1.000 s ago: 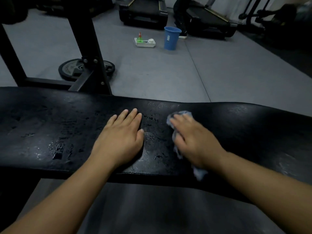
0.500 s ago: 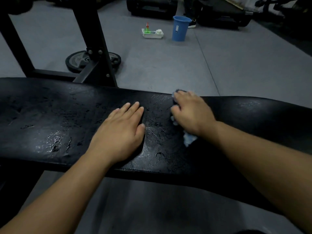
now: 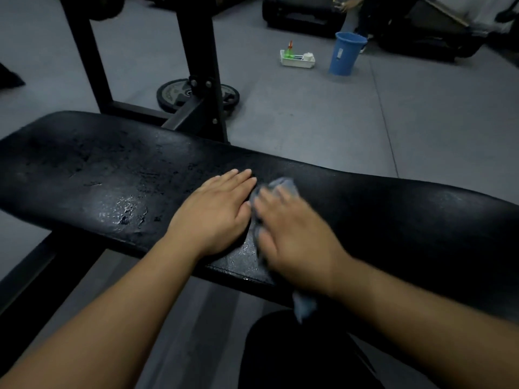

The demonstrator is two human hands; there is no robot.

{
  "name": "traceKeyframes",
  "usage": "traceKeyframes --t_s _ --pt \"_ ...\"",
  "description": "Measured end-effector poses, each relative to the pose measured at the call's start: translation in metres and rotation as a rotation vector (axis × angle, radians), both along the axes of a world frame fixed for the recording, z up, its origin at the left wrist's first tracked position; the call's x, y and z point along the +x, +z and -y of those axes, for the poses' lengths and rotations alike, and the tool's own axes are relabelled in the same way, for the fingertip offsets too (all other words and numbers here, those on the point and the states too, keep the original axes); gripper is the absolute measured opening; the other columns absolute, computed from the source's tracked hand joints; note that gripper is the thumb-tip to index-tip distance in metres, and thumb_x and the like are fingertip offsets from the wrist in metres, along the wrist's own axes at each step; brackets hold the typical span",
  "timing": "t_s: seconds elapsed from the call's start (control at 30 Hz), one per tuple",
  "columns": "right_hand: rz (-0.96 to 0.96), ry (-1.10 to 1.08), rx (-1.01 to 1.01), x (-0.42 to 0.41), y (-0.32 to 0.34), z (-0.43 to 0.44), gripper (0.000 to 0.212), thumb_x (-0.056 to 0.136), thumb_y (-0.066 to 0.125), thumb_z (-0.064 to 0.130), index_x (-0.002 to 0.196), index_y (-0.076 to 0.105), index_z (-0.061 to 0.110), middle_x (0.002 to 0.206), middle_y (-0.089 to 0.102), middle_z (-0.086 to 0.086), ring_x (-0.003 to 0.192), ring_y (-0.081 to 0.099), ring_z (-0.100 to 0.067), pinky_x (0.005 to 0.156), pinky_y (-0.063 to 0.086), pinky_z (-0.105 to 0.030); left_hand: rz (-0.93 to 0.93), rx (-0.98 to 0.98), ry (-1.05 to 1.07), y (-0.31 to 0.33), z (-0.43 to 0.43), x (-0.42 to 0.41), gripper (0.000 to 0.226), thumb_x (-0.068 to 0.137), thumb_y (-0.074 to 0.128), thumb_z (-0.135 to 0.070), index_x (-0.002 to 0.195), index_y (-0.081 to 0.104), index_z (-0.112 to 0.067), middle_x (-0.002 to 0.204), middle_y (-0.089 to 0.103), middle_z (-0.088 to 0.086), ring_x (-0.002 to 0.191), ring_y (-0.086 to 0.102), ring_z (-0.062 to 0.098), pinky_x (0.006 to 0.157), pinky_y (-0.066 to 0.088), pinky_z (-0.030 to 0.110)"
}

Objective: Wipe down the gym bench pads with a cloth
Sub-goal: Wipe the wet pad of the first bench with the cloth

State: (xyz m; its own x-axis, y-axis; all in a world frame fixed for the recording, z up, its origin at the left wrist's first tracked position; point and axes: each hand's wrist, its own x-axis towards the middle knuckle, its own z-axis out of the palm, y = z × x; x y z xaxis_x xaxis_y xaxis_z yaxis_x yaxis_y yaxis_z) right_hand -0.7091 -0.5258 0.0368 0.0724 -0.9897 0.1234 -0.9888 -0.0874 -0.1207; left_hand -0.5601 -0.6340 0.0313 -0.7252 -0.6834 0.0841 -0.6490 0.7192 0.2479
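A long black bench pad (image 3: 407, 220) runs across the view, its worn surface shining wet at the left. My left hand (image 3: 213, 214) lies flat on the pad, fingers together, holding nothing. Right beside it my right hand (image 3: 295, 237) presses a blue-grey cloth (image 3: 282, 184) onto the pad; it is blurred with motion. One end of the cloth shows past my fingertips, and the other end hangs over the pad's near edge below my wrist.
Black rack uprights (image 3: 199, 51) stand just behind the pad with a weight plate (image 3: 174, 94) on the floor. Farther back sit a white caddy (image 3: 297, 59) with a spray bottle and a blue bucket (image 3: 346, 53). A person stands by the treadmills (image 3: 303, 15).
My right hand with the cloth has slid from the pad's far edge back toward the near edge and closer to my left hand. The left hand stays flat in place.
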Motion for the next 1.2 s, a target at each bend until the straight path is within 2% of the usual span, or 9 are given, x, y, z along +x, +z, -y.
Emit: traceKeyframes --t_s 0.1,0.3,0.47,0.67,0.8,0.87,0.97,1.07,1.2 --pt "0.011 0.15 0.032 -0.011 0.003 -0.061 0.059 0.093 0.041 0.035 0.143 0.05 0.007 0.149 0.049 -0.013 0.141 0.04 -0.031 0.119 0.029 -0.042 0.006 0.004 0.006 0.001 -0.001 0.0 0.069 0.093 0.017 -0.043 0.158 0.025 -0.024 0.166 0.015 -0.009 0.152 0.009 0.007 0.121 0.003 0.025" --pt "-0.002 -0.182 -0.025 -0.022 -0.001 0.018 0.062 0.092 0.033 0.037 0.145 0.043 0.007 0.15 0.043 -0.013 0.141 0.033 -0.031 0.12 0.025 -0.043 0.017 0.001 0.035 0.0 -0.005 -0.001 0.068 0.093 0.018 -0.044 0.158 0.025 -0.024 0.166 0.016 -0.009 0.152 0.009 0.006 0.122 0.004 0.024" --pt "0.05 0.209 0.046 -0.032 0.006 -0.037 0.063 0.089 0.036 0.039 0.144 0.049 0.011 0.149 0.048 -0.011 0.14 0.041 -0.03 0.116 0.034 -0.041 0.04 0.009 0.054 0.001 -0.006 0.001 0.078 0.088 0.008 -0.054 0.158 0.025 -0.024 0.166 0.015 -0.01 0.152 0.008 0.005 0.117 -0.003 0.016" --pt "0.053 -0.07 0.002 -0.067 0.001 0.06 0.062 0.096 0.026 0.04 0.151 0.035 0.013 0.156 0.037 -0.009 0.145 0.027 -0.029 0.122 0.018 -0.041 0.058 0.017 0.117 0.007 -0.014 -0.002 0.076 0.089 0.011 -0.054 0.158 0.027 -0.024 0.165 0.016 -0.009 0.152 0.008 0.006 0.117 -0.004 0.015" --pt "0.06 0.373 0.051 -0.047 0.006 0.012 0.059 0.097 0.036 0.04 0.151 0.035 0.017 0.158 0.034 -0.005 0.147 0.024 -0.027 0.123 0.011 -0.037 0.016 0.031 0.176 0.007 -0.017 -0.002 0.076 0.089 0.014 -0.053 0.156 0.031 -0.019 0.165 0.021 -0.004 0.152 0.013 0.01 0.115 -0.006 0.011" --pt "0.087 0.445 0.101 -0.075 0.01 0.007 0.06 0.095 0.036 0.044 0.152 0.036 0.024 0.159 0.033 0.001 0.147 0.027 -0.021 0.119 0.02 -0.034 0.016 0.021 0.196 0.007 -0.017 -0.002 0.074 0.091 0.015 -0.051 0.157 0.03 -0.02 0.165 0.019 -0.005 0.152 0.012 0.01 0.115 -0.005 0.012" --pt "0.075 0.174 0.039 -0.103 0.004 0.063 0.055 0.089 0.03 0.047 0.135 0.048 0.023 0.139 0.048 0.0 0.13 0.044 -0.024 0.103 0.041 -0.037 0.023 0.015 0.217 0.006 -0.017 -0.003 0.066 0.096 0.022 -0.043 0.158 0.026 -0.023 0.165 0.015 -0.009 0.152 0.008 0.007 0.116 -0.004 0.014" --pt "0.044 0.021 0.014 -0.064 -0.001 0.086 0.064 0.09 0.023 0.046 0.142 0.045 0.015 0.148 0.044 -0.009 0.137 0.036 -0.033 0.115 0.029 -0.043 0.018 0.036 0.199 0.009 -0.014 -0.002 0.066 0.094 0.026 -0.042 0.156 0.03 -0.021 0.165 0.02 -0.007 0.152 0.013 0.009 0.114 -0.004 0.011" --pt "0.089 0.422 0.075 -0.034 0.008 0.007 0.069 0.093 0.026 0.05 0.154 0.033 0.019 0.162 0.028 -0.003 0.15 0.019 -0.025 0.124 0.005 -0.036 0.087 -0.005 0.098 0.014 0.008 0.012 0.073 0.091 0.019 -0.053 0.155 0.033 -0.022 0.164 0.023 -0.005 0.152 0.016 0.012 0.118 0.002 0.019"
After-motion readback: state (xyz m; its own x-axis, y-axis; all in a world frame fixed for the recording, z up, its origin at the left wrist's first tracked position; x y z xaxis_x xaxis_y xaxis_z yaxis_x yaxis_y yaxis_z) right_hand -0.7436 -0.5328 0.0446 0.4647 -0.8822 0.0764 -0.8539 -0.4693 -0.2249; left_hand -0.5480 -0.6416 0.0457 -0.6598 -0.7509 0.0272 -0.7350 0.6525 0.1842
